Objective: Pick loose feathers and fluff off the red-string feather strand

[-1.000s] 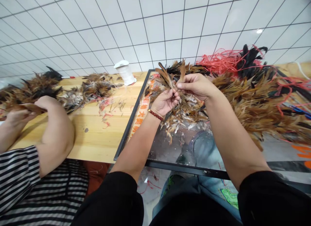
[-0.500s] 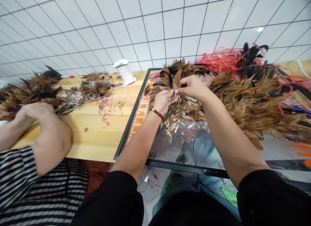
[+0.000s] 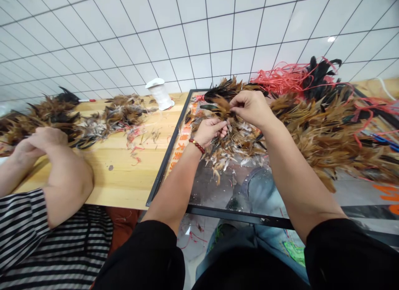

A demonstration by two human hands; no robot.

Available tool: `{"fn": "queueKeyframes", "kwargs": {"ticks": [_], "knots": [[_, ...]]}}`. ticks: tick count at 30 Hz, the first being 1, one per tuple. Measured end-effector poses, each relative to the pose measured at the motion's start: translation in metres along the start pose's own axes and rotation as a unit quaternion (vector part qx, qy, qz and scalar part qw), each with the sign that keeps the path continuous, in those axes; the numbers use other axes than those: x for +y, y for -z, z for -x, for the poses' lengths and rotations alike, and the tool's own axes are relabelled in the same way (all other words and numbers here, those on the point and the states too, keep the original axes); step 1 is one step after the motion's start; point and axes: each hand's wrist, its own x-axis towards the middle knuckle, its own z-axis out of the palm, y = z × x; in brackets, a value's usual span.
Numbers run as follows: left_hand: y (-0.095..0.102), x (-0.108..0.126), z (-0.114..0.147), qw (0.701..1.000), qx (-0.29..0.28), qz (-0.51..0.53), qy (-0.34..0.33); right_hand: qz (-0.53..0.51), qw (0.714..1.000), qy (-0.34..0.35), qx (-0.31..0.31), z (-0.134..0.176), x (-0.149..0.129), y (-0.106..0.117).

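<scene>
Over a heap of brown feathers (image 3: pixel 246 146) with whitish fluff, my two hands are a short way apart. The thumb and finger of my right hand (image 3: pixel 254 107) are pinched on a brown feather (image 3: pixel 223 105) that points to the left. My left hand (image 3: pixel 212 131), a red bead bracelet (image 3: pixel 197 146) at its wrist, sits lower and to the left with its fingers curled. Its thumb presses toward the fingertips, by a small pale tuft; what it holds is too small to make out. Dark feathers (image 3: pixel 222 89) lie just behind both hands.
A black-framed glass panel (image 3: pixel 215 194) lies under my work. Red plastic strands (image 3: pixel 280 78), a large feather pile (image 3: pixel 324 132) and blue-handled scissors (image 3: pixel 386 141) are to the right. On the wooden table (image 3: pixel 121 177) stands a white roll (image 3: pixel 160 94). A co-worker's hands (image 3: pixel 46 140) are at left.
My hands have drawn apart. The right has shifted slightly right and up, the left a little left and down. The brown feather, upright before, now leans left.
</scene>
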Motion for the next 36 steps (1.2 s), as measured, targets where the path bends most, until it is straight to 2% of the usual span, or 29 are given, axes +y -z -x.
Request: {"fn": "queueKeyframes", "kwargs": {"ticks": [1, 3, 5, 6, 9, 12, 15, 18, 19, 21, 24, 27, 32, 36], "knots": [[-0.001, 0.000, -0.001, 1.000, 0.015, 0.005, -0.008, -0.011, 0.999, -0.038, -0.013, 0.000, 0.003, 0.000], [-0.004, -0.001, -0.001, 0.999, 0.041, 0.010, -0.020, -0.058, 0.988, -0.100, -0.098, 0.001, 0.006, -0.001], [-0.006, -0.001, -0.002, 0.998, 0.051, 0.004, -0.033, -0.144, 0.965, -0.118, -0.186, 0.003, 0.005, -0.002], [-0.007, -0.001, -0.002, 0.998, 0.052, -0.003, -0.036, -0.195, 0.952, -0.114, -0.208, 0.004, 0.002, -0.003], [-0.006, -0.004, -0.003, 0.998, 0.037, -0.038, -0.037, -0.318, 0.918, -0.102, -0.215, 0.005, -0.009, -0.006], [-0.003, -0.007, -0.003, 0.997, 0.005, -0.076, -0.033, -0.356, 0.902, -0.109, -0.220, 0.004, -0.013, -0.007], [-0.001, -0.006, -0.003, 0.996, -0.014, -0.088, -0.014, -0.337, 0.916, -0.123, -0.179, 0.003, -0.006, -0.009], [-0.005, -0.004, -0.001, 1.000, 0.007, -0.023, -0.012, -0.342, 0.923, -0.154, -0.081, 0.003, -0.002, -0.017], [-0.008, -0.003, 0.000, 0.999, 0.020, 0.022, -0.018, -0.367, 0.914, -0.172, -0.031, 0.002, -0.003, -0.021], [-0.016, -0.002, 0.002, 0.991, 0.057, 0.114, -0.040, -0.434, 0.872, -0.214, 0.080, 0.001, -0.008, -0.031], [-0.029, -0.003, 0.002, 0.968, 0.109, 0.220, -0.058, -0.520, 0.805, -0.233, 0.166, -0.001, -0.019, -0.049], [-0.037, -0.003, 0.003, 0.951, 0.124, 0.273, -0.073, -0.541, 0.781, -0.238, 0.204, 0.001, -0.027, -0.066], [-0.037, 0.000, 0.002, 0.935, 0.170, 0.310, -0.035, -0.515, 0.790, -0.258, 0.212, 0.010, -0.032, -0.088], [-0.034, -0.002, -0.001, 0.922, 0.197, 0.333, -0.028, -0.513, 0.782, -0.267, 0.235, 0.015, -0.036, -0.098]]}}
